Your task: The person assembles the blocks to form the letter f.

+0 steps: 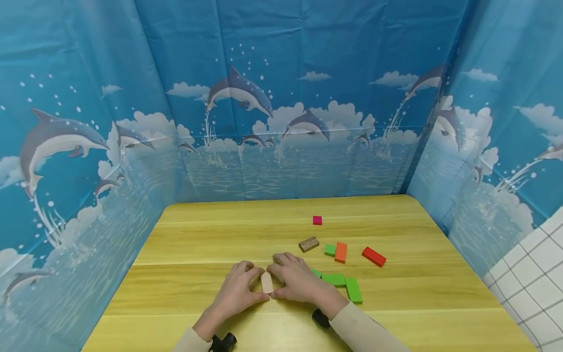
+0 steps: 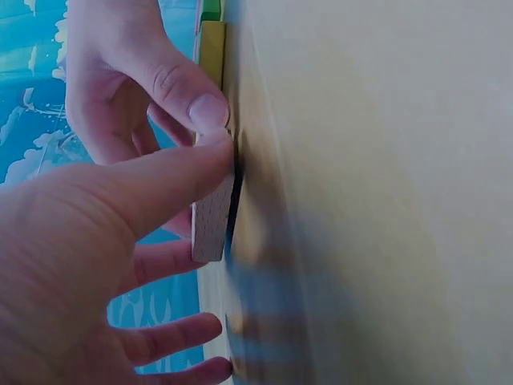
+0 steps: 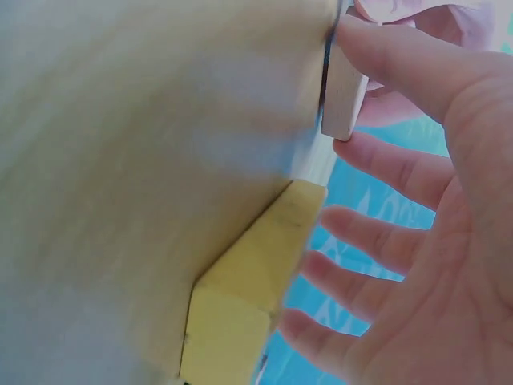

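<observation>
Under right hand (image 1: 296, 281), yellow block (image 3: 256, 281) hides.

sleeves: beige, long (image 1: 356, 327) | wrists: black camera mounts (image 1: 320, 318) | hands: bare

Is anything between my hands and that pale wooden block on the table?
Nothing visible. The left hand and right hand already touch the pale block from either side, thumbs on it. A yellow block lies beside it under the right hand.

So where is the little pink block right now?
In the head view the little pink block lies on the table near its front edge, pinched between the left hand and right hand, left of the green blocks.
</observation>
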